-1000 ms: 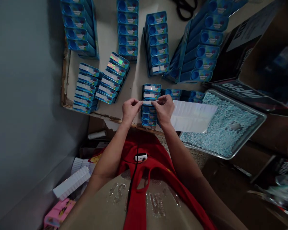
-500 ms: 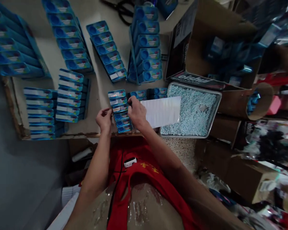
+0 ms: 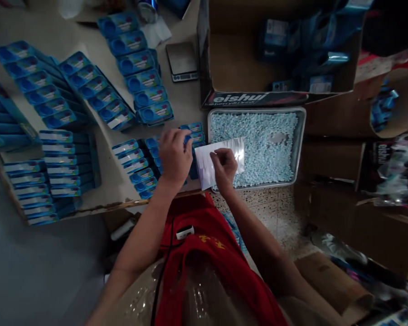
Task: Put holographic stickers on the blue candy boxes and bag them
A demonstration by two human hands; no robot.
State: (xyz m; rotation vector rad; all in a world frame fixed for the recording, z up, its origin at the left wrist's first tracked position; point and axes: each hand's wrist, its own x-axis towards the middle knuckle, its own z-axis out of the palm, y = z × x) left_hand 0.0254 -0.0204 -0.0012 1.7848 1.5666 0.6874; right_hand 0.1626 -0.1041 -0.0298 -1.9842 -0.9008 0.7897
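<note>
My right hand [image 3: 226, 166] is over a white sheet of clear-looking stickers [image 3: 204, 174], thumb and finger pinched together at its face; whether a single sticker is between them is too small to tell. The sheet lies partly across the rim of a metal tray [image 3: 256, 184] of pale blue pellets [image 3: 258, 149]. To its left, my left hand [image 3: 174, 156] hovers over short rows of small blue boxes [image 3: 153, 144], fingers bent, with a gap between thumb and forefinger. Another row of blue boxes [image 3: 136, 170], some with pale strips on their ends, stands left of that hand.
Further rows of blue boxes [image 3: 144, 81] cover the back and left of the table. A small digital scale [image 3: 182, 59] sits beside a large open carton [image 3: 238, 63] holding blue packs. A round bin [image 3: 350, 113] with blue pieces stands at right. The table's front edge [image 3: 102, 209] is worn.
My right hand has left the row of blue boxes and come over the sticker sheet. My left hand has moved right and up over the boxes. The view has shifted right.
</note>
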